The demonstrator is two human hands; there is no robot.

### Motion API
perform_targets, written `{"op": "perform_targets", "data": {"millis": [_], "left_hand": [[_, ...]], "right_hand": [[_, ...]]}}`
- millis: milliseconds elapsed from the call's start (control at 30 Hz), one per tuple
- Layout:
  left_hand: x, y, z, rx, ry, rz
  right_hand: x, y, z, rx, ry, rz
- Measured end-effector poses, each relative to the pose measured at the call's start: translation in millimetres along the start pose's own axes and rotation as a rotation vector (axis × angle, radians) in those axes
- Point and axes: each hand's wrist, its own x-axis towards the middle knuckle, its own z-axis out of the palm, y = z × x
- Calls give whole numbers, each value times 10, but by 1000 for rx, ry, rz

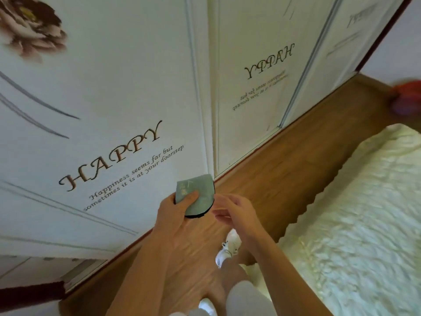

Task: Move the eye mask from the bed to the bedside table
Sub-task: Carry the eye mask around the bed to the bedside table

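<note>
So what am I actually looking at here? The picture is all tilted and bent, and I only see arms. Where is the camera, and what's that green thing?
There is no machine here: a person wears one wide-angle camera on the head, looking forward and down, so you see only their arms and legs. The wide lens bends the room and makes it lean.

The left hand holds the eye mask, a folded green piece of cloth with a dark edge, its thumb pressed on top. The right hand is just beside it, fingers loosely spread, holding nothing; whether they touch the mask is hard to tell.

On the right is the bed with a pale quilted cover. Below is a wooden floor and the person's white shoe. On the left stand white wardrobe doors printed with "HAPPY". No bedside table is clearly in view.
</note>
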Motion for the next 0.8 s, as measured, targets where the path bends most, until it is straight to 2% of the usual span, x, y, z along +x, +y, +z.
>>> {"op": "perform_targets", "data": {"millis": [467,800], "left_hand": [[1975,1185,2831,59,-397,-30],[2858,1481,4344,169,-548,-100]], "right_hand": [[1676,-1349,-2110,138,346,-126],[2376,-1819,-3262,212,529,-109]]}}
